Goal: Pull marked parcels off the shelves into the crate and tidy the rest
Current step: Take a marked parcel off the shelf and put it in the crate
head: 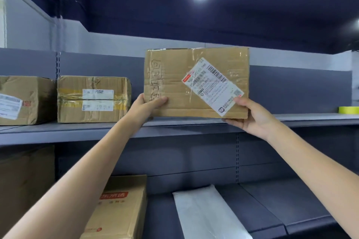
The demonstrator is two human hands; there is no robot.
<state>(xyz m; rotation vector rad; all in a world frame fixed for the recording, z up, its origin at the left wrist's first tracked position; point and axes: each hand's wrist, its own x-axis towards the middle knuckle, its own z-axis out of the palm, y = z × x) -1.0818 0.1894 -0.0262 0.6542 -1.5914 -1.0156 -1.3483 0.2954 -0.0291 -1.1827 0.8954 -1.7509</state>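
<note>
A flat brown cardboard parcel (174, 75) stands on edge over the front of the grey upper shelf (194, 130). It carries a slanted white shipping label and handwritten characters down its left side. My left hand (149, 105) grips its lower left corner, thumb on the front face. My right hand (252, 116) holds its lower right corner, thumb on the label and fingers under the bottom edge. No crate is in view.
Two taped cardboard boxes (93, 99) (23, 101) sit on the upper shelf to the left. A yellow tape roll (348, 109) lies at its far right. On the lower shelf are a printed carton (120, 207) and a white poly mailer (204, 213), with another carton at far left.
</note>
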